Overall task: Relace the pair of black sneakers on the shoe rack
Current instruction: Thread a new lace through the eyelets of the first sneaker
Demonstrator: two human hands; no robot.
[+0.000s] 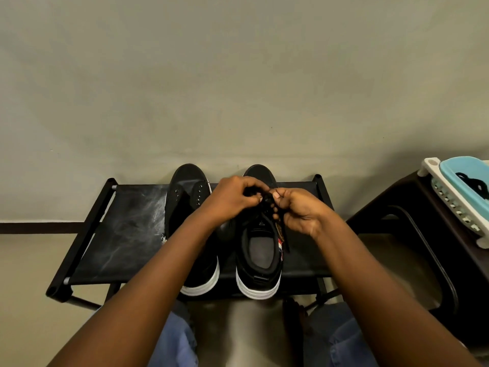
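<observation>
Two black sneakers with white soles stand side by side on the black shoe rack (119,234), toes toward the wall. The left sneaker (189,205) has bare eyelets and no lace. Over the eyelet area of the right sneaker (260,258), my left hand (232,198) and my right hand (299,211) meet, each pinching the black lace (267,201). One end of the lace hangs down the right side of that sneaker. The hands hide most of the lacing.
A dark stool or side table (412,234) stands to the right, carrying a white and light-blue basket (460,181) with a dark lace-like thing inside. The wall is right behind the rack. My knees in blue jeans are below the rack's front edge.
</observation>
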